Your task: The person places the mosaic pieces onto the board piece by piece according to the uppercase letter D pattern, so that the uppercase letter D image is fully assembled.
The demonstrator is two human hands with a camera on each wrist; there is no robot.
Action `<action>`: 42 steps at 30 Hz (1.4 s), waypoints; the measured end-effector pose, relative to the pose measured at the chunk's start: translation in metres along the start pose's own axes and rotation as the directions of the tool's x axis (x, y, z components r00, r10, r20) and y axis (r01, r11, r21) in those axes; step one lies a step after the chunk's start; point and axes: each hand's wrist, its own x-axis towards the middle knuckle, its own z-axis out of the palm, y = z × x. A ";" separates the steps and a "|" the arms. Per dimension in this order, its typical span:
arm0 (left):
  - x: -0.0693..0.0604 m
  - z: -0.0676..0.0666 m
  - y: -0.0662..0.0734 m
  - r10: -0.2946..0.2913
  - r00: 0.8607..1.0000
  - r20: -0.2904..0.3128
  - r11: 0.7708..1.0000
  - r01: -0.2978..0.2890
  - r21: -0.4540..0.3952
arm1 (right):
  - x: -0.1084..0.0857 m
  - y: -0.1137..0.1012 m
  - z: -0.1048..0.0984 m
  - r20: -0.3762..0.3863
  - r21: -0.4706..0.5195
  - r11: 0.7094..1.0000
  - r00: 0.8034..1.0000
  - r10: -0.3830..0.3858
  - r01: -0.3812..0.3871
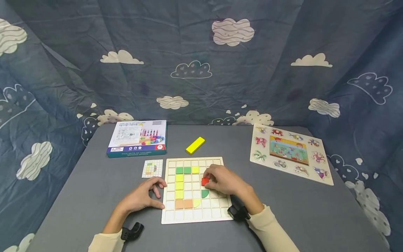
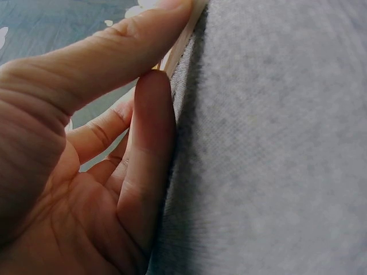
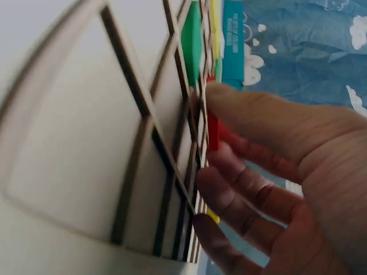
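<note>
A square wooden grid board (image 1: 196, 216) lies flat on the table. Between the thumb and fingers of my right hand (image 1: 224, 179) is a red square tile (image 1: 205, 181), pinched over the board's right half; the right wrist view shows the red tile (image 3: 213, 127) edge-on. Just below it sits a green quarter-round tile (image 1: 205, 193). My left hand (image 1: 141, 195) touches the board's left edge with spread thumb and fingertips. Green tiles (image 1: 183, 170), yellow tiles (image 1: 179, 186), orange tiles (image 1: 183, 204) and a pale yellow quarter-round tile (image 1: 196, 202) fill other cells.
A small pattern card (image 1: 152, 168) lies at the board's upper left, near a bead-set box (image 1: 136, 138). Behind the board is a yellow block (image 1: 195, 145). At the right lies a wooden animal puzzle (image 1: 291, 154). A cloud-patterned cloth (image 1: 195, 35) hangs behind the table.
</note>
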 end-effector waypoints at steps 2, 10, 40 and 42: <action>0.000 0.000 0.000 -0.004 1.000 -0.002 1.000 0.004 0.002 | 0.000 -0.001 0.003 0.003 -0.021 1.000 1.000 0.016 -0.016; 0.001 0.000 0.000 0.001 1.000 -0.001 1.000 -0.001 -0.004 | 0.000 -0.002 0.003 -0.001 -0.050 0.999 1.000 0.006 -0.006; 0.000 0.000 -0.001 -0.009 1.000 0.005 1.000 0.009 -0.014 | -0.006 0.004 -0.008 0.062 -0.011 0.999 0.997 0.050 -0.049; 0.001 -0.001 0.000 -0.004 1.000 0.005 1.000 0.004 -0.016 | -0.006 0.007 -0.012 0.063 -0.005 0.999 0.997 0.051 -0.051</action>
